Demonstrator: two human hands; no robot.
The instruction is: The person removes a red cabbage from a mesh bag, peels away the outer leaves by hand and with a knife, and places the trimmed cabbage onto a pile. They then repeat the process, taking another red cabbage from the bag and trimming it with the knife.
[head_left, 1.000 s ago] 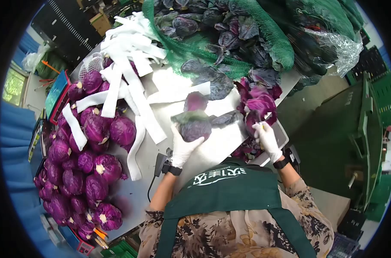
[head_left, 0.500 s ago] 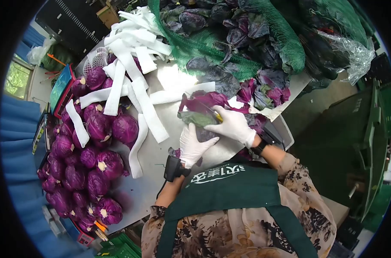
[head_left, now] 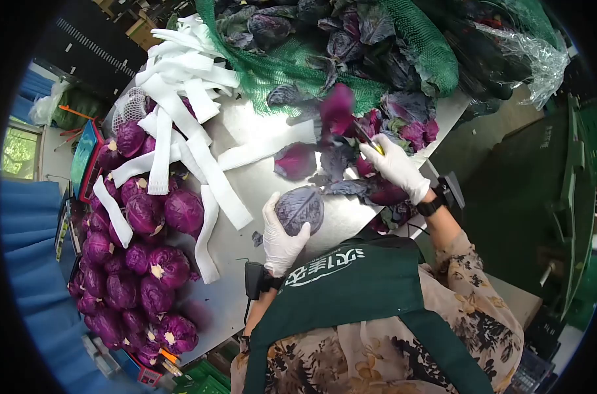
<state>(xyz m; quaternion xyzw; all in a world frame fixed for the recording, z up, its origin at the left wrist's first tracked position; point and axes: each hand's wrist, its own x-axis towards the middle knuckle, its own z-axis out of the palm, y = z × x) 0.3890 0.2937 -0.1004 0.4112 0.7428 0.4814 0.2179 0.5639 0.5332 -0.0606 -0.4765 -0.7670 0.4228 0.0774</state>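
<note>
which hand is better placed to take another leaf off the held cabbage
Probably the right hand: it holds a yellow-handled tool and is clear of the cabbage. The left hand is wrapped around the cabbage's near side, so it seems better suited to steadying it.

Left hand gloved, cupped, thumb spread off the fingers; left forearm mostly out of sight. Right hand gloved, higher and farther out, fingers curled in a grip; right forearm angled forward and inward.
</note>
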